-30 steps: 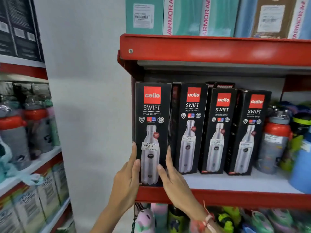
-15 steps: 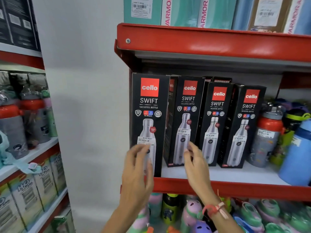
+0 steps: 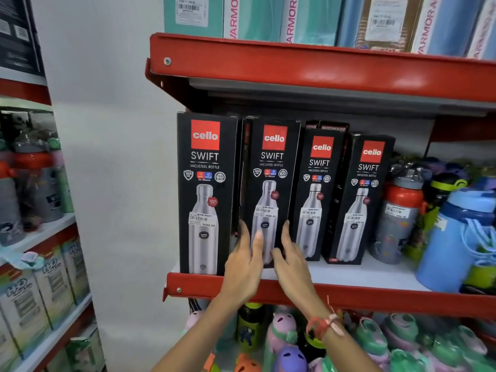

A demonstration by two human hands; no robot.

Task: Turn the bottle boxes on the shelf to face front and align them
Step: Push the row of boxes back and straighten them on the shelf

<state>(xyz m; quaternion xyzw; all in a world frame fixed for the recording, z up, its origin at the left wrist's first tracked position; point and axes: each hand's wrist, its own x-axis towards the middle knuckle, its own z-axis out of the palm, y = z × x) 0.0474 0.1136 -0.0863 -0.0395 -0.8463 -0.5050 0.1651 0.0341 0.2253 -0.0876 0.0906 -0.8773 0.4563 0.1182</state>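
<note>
Several black bottle boxes with a red logo stand in a row on the red-edged shelf (image 3: pixel 349 275). The leftmost box (image 3: pixel 206 167) faces front at the shelf's front edge. The second box (image 3: pixel 272 167) sits a little further back and faces front. My left hand (image 3: pixel 245 267) grips its lower left edge, and my right hand (image 3: pixel 291 261) grips its lower right edge. The third box (image 3: pixel 319 189) and the fourth box (image 3: pixel 362 194) stand further back, angled slightly left. Another dark box (image 3: pixel 332 127) shows behind them.
Loose bottles crowd the shelf's right end: a grey one with a red collar (image 3: pixel 400 216) and a blue one (image 3: pixel 461 237). Teal and blue cartons (image 3: pixel 252 17) fill the shelf above. Children's bottles (image 3: pixel 284 336) sit below. A second shelving unit (image 3: pixel 40 237) stands at the left.
Both hands have left the leftmost box and moved right onto the second box, taking hold of its lower edges. The view has shifted slightly.
</note>
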